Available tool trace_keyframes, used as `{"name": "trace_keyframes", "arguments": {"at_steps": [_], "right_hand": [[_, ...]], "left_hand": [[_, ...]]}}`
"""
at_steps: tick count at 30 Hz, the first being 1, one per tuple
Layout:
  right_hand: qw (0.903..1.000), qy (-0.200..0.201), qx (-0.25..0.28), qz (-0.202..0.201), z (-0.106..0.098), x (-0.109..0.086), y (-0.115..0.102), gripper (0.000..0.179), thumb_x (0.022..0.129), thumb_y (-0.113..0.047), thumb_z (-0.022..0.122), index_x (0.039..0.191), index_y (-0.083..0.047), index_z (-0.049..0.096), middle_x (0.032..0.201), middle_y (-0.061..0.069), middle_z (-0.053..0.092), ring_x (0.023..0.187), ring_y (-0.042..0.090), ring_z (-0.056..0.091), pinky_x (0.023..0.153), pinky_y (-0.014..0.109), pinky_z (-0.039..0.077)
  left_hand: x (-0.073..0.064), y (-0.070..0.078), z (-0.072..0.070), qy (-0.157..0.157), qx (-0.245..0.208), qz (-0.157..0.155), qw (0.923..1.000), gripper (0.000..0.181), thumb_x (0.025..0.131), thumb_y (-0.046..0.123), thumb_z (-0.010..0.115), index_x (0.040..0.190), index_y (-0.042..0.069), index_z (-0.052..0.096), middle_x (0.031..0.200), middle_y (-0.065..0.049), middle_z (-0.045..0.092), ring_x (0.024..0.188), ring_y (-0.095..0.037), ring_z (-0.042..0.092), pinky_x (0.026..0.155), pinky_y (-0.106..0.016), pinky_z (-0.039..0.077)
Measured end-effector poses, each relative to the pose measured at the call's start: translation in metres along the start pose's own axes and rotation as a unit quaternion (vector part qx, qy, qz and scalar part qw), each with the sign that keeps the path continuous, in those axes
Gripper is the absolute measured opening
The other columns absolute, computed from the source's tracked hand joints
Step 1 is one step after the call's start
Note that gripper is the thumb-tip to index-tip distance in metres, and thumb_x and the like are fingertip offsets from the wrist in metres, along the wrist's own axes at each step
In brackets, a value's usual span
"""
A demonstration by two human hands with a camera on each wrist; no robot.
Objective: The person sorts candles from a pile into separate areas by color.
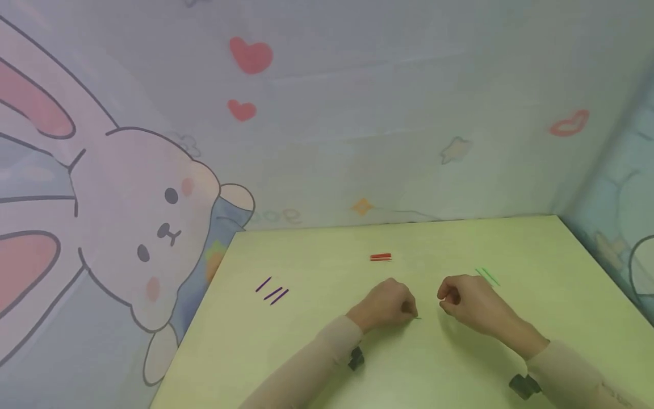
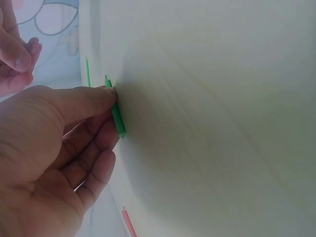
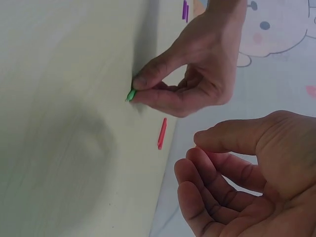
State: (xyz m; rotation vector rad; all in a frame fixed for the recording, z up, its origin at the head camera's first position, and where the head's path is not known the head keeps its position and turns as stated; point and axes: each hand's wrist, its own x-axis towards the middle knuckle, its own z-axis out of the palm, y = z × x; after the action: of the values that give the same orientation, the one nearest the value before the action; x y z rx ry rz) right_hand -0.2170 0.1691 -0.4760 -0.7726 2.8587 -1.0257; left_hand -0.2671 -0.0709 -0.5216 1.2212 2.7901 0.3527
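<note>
My left hand (image 1: 386,305) pinches a thin green candle (image 2: 115,109) between thumb and fingertips, close over the table. A short pale wick shows at one end of this candle in the left wrist view. My right hand (image 1: 472,301) hovers to the right of it, fingers loosely curled and thumb near the index fingertip, with nothing between them in the right wrist view. Two light green candles (image 1: 487,276) lie just beyond the right hand.
Red candles (image 1: 380,257) lie side by side near the table's back. Three purple candles (image 1: 272,291) lie slanted at the left. The pale yellow table (image 1: 317,250) meets a wall (image 1: 327,142) with printed cartoons.
</note>
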Motion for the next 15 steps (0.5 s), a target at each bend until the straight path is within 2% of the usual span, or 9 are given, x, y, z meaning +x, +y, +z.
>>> {"name": "trace_keyframes", "arguments": {"at_steps": [7,15], "right_hand": [[1.0000,-0.003,0.005,-0.006,0.009,-0.006,-0.007,0.010,0.092,-0.001,0.081,0.093,-0.009,0.075,0.078,-0.011,0.067,0.071,0.003,0.057,0.063,0.026,0.052],[0.9978,-0.041,0.025,-0.046,0.029,-0.016,-0.018,0.015,0.090,0.003,0.077,0.094,-0.011,0.076,0.080,-0.014,0.065,0.074,0.000,0.056,0.066,0.025,0.052]], "left_hand": [[0.001,0.003,-0.002,-0.008,-0.007,-0.002,0.9999,0.009,0.095,0.011,0.085,0.099,0.018,0.091,0.092,0.013,0.083,0.079,0.007,0.065,0.075,-0.007,0.048],[0.000,0.003,-0.002,-0.003,-0.011,-0.008,0.9999,0.006,0.096,0.012,0.088,0.098,0.017,0.090,0.094,0.010,0.084,0.082,0.005,0.070,0.076,-0.006,0.049]]}}
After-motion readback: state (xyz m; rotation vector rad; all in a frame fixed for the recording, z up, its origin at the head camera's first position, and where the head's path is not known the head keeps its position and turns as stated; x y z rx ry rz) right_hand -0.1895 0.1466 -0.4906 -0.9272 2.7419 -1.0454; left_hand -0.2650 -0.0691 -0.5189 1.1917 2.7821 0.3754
